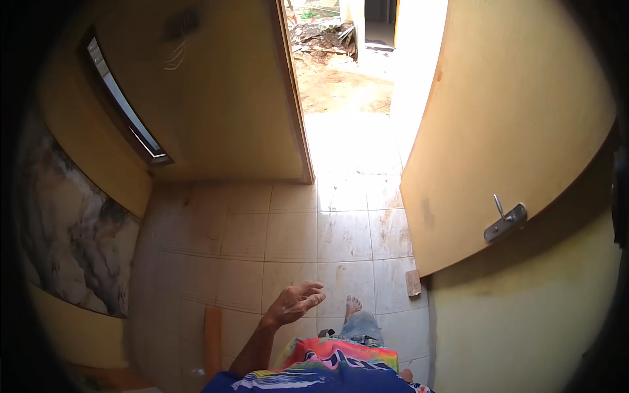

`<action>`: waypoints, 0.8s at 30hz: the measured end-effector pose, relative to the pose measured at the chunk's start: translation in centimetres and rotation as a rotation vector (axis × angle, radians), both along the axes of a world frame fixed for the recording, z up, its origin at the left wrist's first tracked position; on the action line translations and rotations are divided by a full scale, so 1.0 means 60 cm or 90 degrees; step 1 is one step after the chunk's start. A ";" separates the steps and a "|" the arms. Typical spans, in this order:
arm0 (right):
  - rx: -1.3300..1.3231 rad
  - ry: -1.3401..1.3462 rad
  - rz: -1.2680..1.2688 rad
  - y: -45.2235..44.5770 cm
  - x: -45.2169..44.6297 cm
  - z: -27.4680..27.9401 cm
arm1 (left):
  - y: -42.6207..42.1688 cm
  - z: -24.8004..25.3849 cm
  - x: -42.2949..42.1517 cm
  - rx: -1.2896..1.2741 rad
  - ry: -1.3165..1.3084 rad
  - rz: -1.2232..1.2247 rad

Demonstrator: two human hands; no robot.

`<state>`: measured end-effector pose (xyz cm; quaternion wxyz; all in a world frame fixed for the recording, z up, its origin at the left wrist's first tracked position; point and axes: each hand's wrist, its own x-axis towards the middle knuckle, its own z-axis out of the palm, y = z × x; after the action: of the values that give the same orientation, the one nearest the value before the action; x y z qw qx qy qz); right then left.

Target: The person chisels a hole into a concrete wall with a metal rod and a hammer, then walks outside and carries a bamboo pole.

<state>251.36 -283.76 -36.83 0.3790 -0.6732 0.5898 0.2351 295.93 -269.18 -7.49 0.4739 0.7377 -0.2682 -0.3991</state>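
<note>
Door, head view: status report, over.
Left hand empty, above floor. Right hand unclear. Door standing open. Small block by its bottom corner.

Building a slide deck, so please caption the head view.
Left hand, fingers loosely bent, above a tiled floor, with an open door at right and a bright doorway ahead.

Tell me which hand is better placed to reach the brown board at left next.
Probably the left hand: it is out in front, apparently empty, and the brown board lies to the left of its forearm. The other hand cannot be clearly made out.
</note>
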 end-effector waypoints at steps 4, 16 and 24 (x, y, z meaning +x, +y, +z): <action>-0.087 -0.057 0.158 -0.247 0.269 0.023 | -0.115 -0.004 0.121 0.000 0.012 0.018; -0.247 -0.282 0.100 -0.795 0.926 0.006 | -0.494 -0.066 0.576 0.003 0.001 0.050; -0.054 -0.074 -0.050 -0.869 0.951 -0.066 | -0.791 0.010 0.898 0.014 -0.061 0.009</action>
<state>308.41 -335.88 -40.78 0.3928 -0.6776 0.6019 0.1557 349.80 -316.67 -6.87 0.4553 0.7628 -0.2813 -0.3630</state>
